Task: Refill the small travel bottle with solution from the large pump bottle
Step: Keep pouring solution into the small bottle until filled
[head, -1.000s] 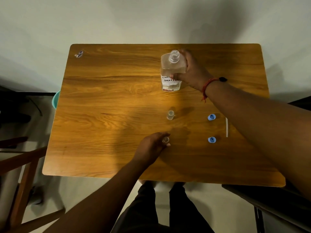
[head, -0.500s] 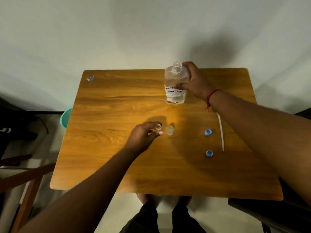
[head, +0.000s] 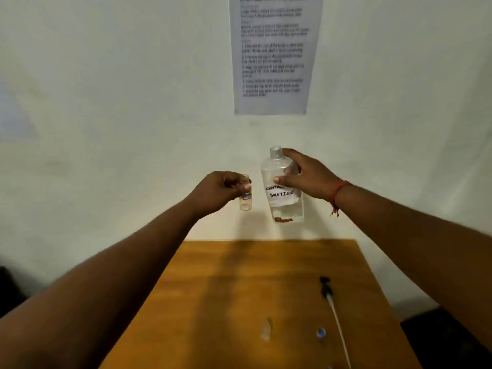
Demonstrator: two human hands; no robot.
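My right hand grips the large clear bottle, which has a white hand-written label, an open neck and a little liquid at the bottom. It is upright, lifted well above the table. Beside it, my left hand pinches a small clear travel bottle near its open top, also upright in the air. The two bottles are a short gap apart, the small one to the left.
The wooden table lies below. On it are the pump head with its long white tube, a second small clear bottle and a blue cap. A printed sheet hangs on the wall.
Both hands lifted their bottles off the table and raised them in front of the wall. The view tilted up, so most of the table dropped out of sight.
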